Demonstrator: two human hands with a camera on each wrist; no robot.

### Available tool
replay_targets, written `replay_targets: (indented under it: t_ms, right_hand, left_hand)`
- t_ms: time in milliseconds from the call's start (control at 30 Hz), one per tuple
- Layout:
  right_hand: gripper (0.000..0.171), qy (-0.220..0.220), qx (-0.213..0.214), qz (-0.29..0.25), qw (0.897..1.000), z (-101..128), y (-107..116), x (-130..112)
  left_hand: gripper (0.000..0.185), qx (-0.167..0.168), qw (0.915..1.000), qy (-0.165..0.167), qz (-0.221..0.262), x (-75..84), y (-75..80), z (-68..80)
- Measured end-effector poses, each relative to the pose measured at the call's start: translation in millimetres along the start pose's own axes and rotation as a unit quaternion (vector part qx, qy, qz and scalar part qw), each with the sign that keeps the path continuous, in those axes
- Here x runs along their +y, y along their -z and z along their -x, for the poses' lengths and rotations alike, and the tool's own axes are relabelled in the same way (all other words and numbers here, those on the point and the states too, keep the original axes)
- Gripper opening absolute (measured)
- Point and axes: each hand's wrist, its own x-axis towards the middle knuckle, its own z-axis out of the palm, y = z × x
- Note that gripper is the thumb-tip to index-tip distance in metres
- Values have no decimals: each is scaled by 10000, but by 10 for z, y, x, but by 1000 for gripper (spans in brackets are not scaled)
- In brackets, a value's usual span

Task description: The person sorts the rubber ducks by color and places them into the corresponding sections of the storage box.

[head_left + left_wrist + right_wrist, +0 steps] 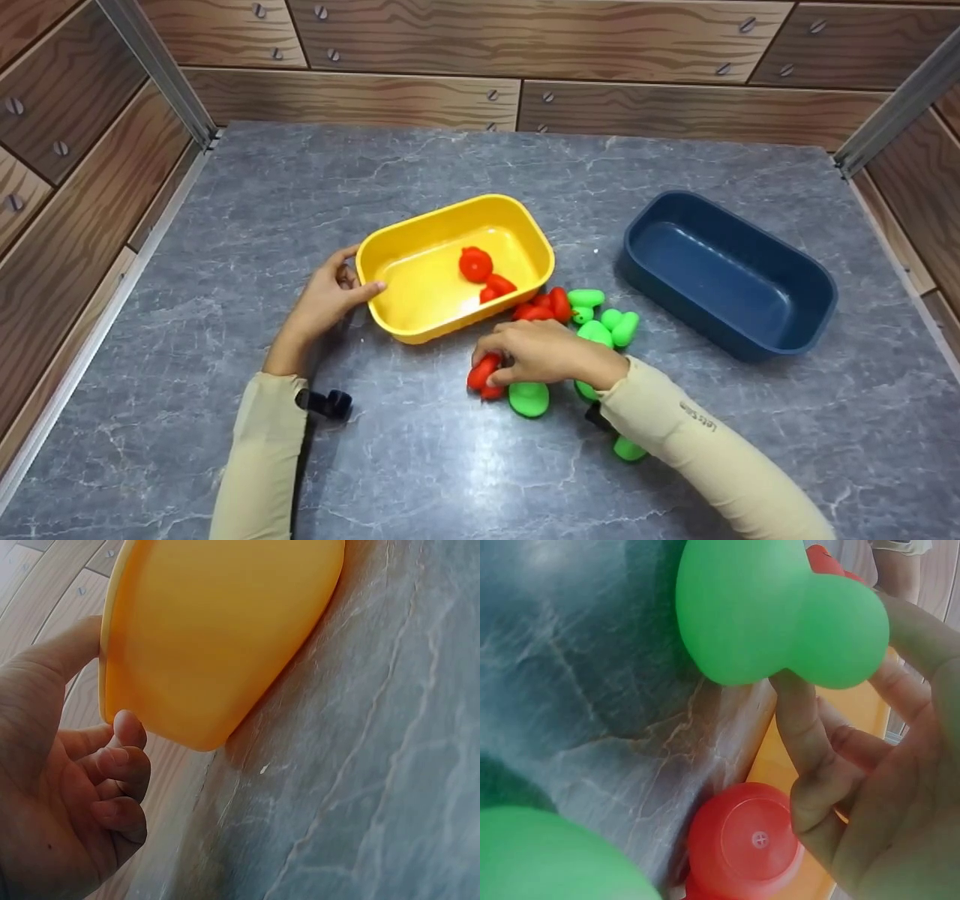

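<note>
A person's left hand (326,300) pinches the rim of a smooth yellow bin (416,277) holding red toys (475,265), while the right hand (544,351), apart from it, grips a rounded red toy (482,375) just outside. Bulbous green toys (529,400) surround the right hand; beyond, to its right, stands a round-cornered blue bin (720,277).

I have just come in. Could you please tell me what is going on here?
A person's left hand grips one end of a yellow bin that has red toys inside. The right hand holds another red toy outside it. Green toys and more red ones lie around that hand, and a dark blue bin stands off to the right.
</note>
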Motion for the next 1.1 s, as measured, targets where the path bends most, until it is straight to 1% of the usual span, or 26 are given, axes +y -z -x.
replay_targets:
  t_ms: [133,367,633,733,800,967,1100]
  right_hand:
    - [21,55,95,-12,9999,9,-9,1]
    - [19,148,243,-14,9996,2,0,-30]
    - [21,217,386,-290,9986,27,65,-46]
    - [21,255,401,-456,9978,36,78,-51]
    - [22,266,425,-569,9971,43,93,-56]
    - [24,289,493,-878,9945,64,140,-64]
    - [26,358,482,-1132,9918,71,164,-60]
  left_hand:
    - [69,10,10000,47,-3,4,2,0]
    - [69,3,10000,15,28,-24,3,-6]
    - [70,-10,10000,-11,76,-6,-8,-11]
    - [70,8,10000,16,32,-25,-9,-26]
    - [70,33,10000,51,14,-73,-12,-57]
    - [74,67,10000,32,6,-283,-17,-178]
    - [75,127,9999,-63,-27,-353,-17,-206]
